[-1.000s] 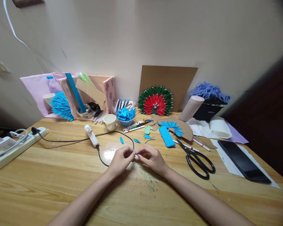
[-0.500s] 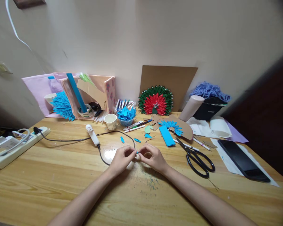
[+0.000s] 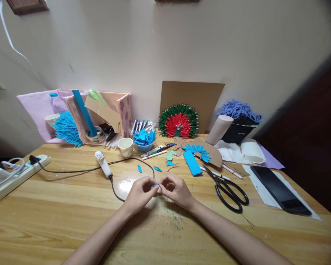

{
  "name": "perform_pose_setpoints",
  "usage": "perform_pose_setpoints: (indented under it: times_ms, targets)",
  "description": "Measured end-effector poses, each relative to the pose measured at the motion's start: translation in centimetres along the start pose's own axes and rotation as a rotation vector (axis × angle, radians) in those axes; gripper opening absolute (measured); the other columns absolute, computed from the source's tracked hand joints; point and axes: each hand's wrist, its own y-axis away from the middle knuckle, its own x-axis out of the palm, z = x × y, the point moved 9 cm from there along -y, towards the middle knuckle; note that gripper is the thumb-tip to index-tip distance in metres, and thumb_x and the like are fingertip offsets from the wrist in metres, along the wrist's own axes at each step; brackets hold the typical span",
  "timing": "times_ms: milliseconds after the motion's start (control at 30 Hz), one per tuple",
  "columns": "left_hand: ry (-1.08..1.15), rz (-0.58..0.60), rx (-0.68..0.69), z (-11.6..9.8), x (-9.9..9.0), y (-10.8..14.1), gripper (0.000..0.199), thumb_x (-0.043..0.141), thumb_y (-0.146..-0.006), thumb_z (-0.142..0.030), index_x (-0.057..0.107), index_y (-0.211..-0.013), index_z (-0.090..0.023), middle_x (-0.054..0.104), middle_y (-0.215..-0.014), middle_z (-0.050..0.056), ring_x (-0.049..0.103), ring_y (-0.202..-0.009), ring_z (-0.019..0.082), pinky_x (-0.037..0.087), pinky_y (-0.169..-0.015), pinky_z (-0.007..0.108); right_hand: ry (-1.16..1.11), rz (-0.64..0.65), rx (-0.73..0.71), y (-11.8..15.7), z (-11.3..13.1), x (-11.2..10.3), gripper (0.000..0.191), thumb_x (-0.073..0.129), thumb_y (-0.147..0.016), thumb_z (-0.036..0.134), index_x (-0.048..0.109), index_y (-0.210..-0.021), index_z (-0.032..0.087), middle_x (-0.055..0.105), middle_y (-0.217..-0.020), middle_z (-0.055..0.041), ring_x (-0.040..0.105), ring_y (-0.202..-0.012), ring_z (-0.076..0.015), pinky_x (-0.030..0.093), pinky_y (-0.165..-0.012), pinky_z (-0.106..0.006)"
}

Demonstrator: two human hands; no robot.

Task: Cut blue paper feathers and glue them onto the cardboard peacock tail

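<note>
More blue at the fingertips

The blue piece (image 3: 155,185) now shows lengthwise at the left fingertips — half a second ago, only a speck. Above the table's (image 3: 154,241) middle, the left hand (image 3: 140,194) and right hand (image 3: 178,192) both pinch it, thumbs against forefingers. Scissors (image 3: 220,182) lie toward the right edge. Just behind the left hand curls a cord (image 3: 131,158) — then two petals (image 3: 139,169), and a blue-filled bowl (image 3: 144,148) near the back edge.

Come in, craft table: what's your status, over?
Left hand and right hand pinching small blue piece. Two loose blue pieces just beyond. Scissors apart, rightward.
</note>
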Motion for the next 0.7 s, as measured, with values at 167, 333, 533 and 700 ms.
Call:
perform_pose_setpoints:
  times_ms: [167, 333, 533, 700]
  targets:
    - [0.000, 0.016, -0.004, 0.18, 0.17, -0.04, 0.021, 0.054, -0.076, -0.033, 0.060, -0.077, -0.013, 0.061, -0.071, 0.004, 0.055, -0.063, 0.014, 0.042, -0.058, 0.022, -0.016, 0.017, -0.013, 0.13, 0.07, 0.12, 0.003, 0.055, -0.074, 0.015, 0.055, -0.075, 0.018, 0.057, -0.071, -0.0010, 0.054, -0.066, -0.0120, 0.045, -0.056, -0.021]
    - [-0.025, 0.012, -0.005, 0.07, 0.16, 0.01, 0.018, 0.054, -0.074, -0.030, 0.058, -0.074, -0.013, 0.059, -0.070, 0.004, 0.054, -0.064, 0.014, 0.041, -0.058, 0.022, -0.042, 0.006, -0.062, 0.14, 0.50, -0.05, 0.004, 0.056, -0.074, 0.016, 0.055, -0.076, 0.019, 0.057, -0.072, -0.0013, 0.054, -0.065, -0.0116, 0.046, -0.057, -0.022]
    - [-0.043, 0.017, -0.010, -0.01, 0.24, -0.12, 0.015, 0.053, -0.074, -0.027, 0.057, -0.072, -0.013, 0.057, -0.069, 0.003, 0.053, -0.063, 0.013, 0.041, -0.058, 0.022, -0.048, 0.021, -0.081, 0.12, 0.59, 0.12, 0.004, 0.056, -0.073, 0.016, 0.056, -0.075, 0.019, 0.057, -0.072, -0.0014, 0.054, -0.064, -0.0113, 0.046, -0.055, -0.021]
    - [0.002, 0.018, -0.036, 0.15, 0.20, -0.13, 0.017, 0.053, -0.075, -0.030, 0.056, -0.073, -0.013, 0.057, -0.067, 0.003, 0.054, -0.062, 0.014, 0.041, -0.058, 0.023, -0.034, 0.031, -0.082, 0.21, 0.41, 0.35, 0.004, 0.057, -0.073, 0.016, 0.056, -0.076, 0.019, 0.057, -0.072, -0.0018, 0.055, -0.064, -0.0116, 0.045, -0.055, -0.021]
